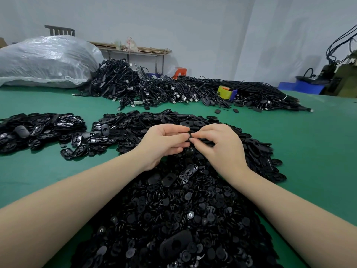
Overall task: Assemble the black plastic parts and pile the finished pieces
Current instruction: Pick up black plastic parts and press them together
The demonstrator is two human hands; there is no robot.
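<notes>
A small black plastic part (pixel 190 136) sits pinched between both hands above the near heap of loose parts (pixel 173 219). The left hand (pixel 164 144) and right hand (pixel 218 146) each have their grip clenched on it. It looks light, stiff and slick, best held by its edges. A pile of oval pieces (pixel 38 130) lies far left on the green table (pixel 309 151).

A single wide-angle view is given, taken from the person's head and aimed forward and down across the green table (pixel 318 144). The nearest heap of black parts (pixel 173 219) is seen close below; the far wall (pixel 193 26) is caught at the top. No second view is supplied.
</notes>
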